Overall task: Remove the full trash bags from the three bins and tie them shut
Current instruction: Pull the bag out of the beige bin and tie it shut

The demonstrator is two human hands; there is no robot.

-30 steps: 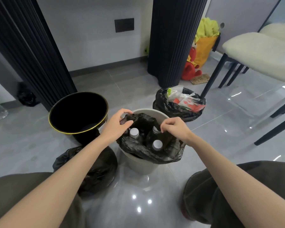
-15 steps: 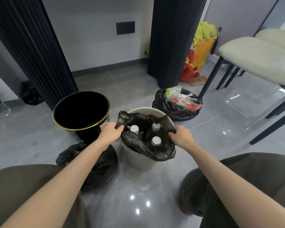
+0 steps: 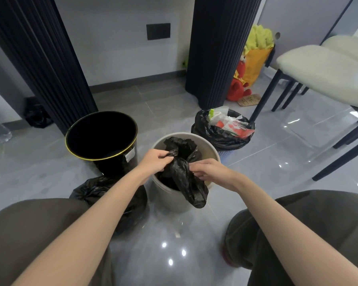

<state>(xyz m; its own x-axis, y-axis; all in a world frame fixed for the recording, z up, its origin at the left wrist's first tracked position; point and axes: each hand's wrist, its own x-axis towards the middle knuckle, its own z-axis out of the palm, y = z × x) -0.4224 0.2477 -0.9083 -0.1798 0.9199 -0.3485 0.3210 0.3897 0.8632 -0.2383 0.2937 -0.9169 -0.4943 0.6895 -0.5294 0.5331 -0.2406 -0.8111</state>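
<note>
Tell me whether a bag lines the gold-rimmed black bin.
No, the gold-rimmed black bin shows a bare rim, no bag folded over it.

The gathered black bag (image 3: pixel 180 172) hides whatever fills the beige bin (image 3: pixel 167 199). The left forearm covers part of the tied bag (image 3: pixel 95 188) on the floor. The label on the black bin (image 3: pixel 114 165) is too small to read, and the chairs (image 3: pixel 322 71) run off the right edge

Crinkly glossy plastic bag (image 3: pixel 182 172); matt beige bin (image 3: pixel 170 200); glossy floor tiles (image 3: pixel 267 157).
</note>
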